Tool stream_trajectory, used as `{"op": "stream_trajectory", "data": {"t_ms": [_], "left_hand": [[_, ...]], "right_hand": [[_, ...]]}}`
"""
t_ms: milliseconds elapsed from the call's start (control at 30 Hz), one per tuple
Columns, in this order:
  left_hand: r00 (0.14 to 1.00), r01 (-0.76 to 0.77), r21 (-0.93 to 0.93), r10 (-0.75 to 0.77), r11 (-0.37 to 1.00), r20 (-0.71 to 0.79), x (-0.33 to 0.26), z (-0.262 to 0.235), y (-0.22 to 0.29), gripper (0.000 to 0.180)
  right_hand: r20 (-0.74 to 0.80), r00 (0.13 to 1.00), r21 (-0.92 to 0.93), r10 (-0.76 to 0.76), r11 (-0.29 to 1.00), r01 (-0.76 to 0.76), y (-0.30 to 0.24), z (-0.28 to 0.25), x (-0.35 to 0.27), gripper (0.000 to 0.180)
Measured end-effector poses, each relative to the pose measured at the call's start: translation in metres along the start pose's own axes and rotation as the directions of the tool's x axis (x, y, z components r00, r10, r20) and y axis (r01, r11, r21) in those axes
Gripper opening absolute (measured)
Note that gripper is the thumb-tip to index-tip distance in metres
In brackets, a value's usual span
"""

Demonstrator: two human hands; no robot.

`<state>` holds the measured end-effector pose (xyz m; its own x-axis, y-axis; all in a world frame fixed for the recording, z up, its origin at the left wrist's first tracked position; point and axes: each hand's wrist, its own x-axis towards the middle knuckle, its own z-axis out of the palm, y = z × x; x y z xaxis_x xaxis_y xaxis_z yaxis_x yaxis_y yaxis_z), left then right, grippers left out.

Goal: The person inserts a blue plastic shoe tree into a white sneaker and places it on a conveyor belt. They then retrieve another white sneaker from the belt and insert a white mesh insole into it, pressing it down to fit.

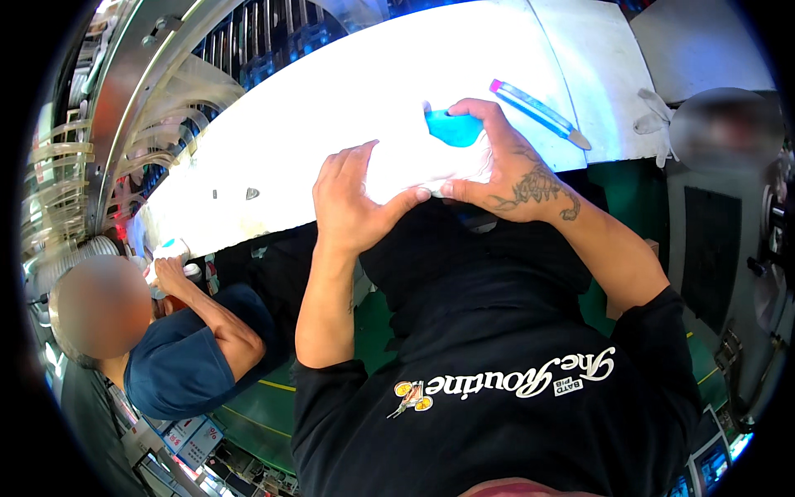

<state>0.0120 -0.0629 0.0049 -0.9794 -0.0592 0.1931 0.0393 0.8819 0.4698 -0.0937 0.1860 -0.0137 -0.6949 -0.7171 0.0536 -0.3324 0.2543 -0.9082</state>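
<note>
Both hands hold a soft white wrinkled piece, which looks like cloth [414, 166], close to the front edge of the white table [331, 91]. My left hand [344, 195] grips its left side, fingers on the far side and thumb along the near edge. My right hand [505, 170] has the right side, its thumb tip close to the left one. At the upper right of the cloth shows a smooth blue patch [455, 129], with my right index finger curled over its edge. Glare washes out the cloth's outline against the table.
A blue stick-like tool [538, 112] with a pink end lies to the right. White gloves [656, 123] rest at the table's right end. Two small dark bits [252, 194] sit at the left. A co-worker in a blue shirt [195, 360] handles a white-and-blue piece [171, 248].
</note>
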Motion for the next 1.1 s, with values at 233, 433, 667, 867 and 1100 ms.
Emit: {"op": "stream_trajectory", "data": {"t_ms": [233,433,667,867,1100], "left_hand": [[0.993,0.104,0.015,-0.103,0.994,-0.063,-0.005,0.005,0.015,0.081],[0.999,0.041,0.115,-0.042,0.993,0.009,-0.007,-0.006,0.022,0.095],[0.979,-0.122,-0.268,0.071,0.956,-0.191,-0.011,0.015,0.053,0.121],[0.947,-0.309,-0.557,0.300,0.771,-0.110,-0.004,0.007,0.060,0.135],[0.990,0.115,-0.955,0.046,0.273,0.132,-0.011,0.000,0.052,0.128]], "right_hand": [[-0.046,0.999,-0.037,-0.023,0.999,0.021,0.000,0.005,0.003,0.091],[-0.018,1.000,-0.058,0.006,0.998,-0.007,-0.009,-0.003,-0.002,0.092],[0.021,1.000,0.218,-0.006,0.976,0.001,-0.063,-0.039,-0.024,0.098],[0.085,0.991,0.174,-0.107,0.981,0.092,-0.058,-0.024,-0.015,0.100],[0.192,0.968,0.287,-0.159,0.953,0.099,-0.057,-0.006,-0.004,0.118]]}}
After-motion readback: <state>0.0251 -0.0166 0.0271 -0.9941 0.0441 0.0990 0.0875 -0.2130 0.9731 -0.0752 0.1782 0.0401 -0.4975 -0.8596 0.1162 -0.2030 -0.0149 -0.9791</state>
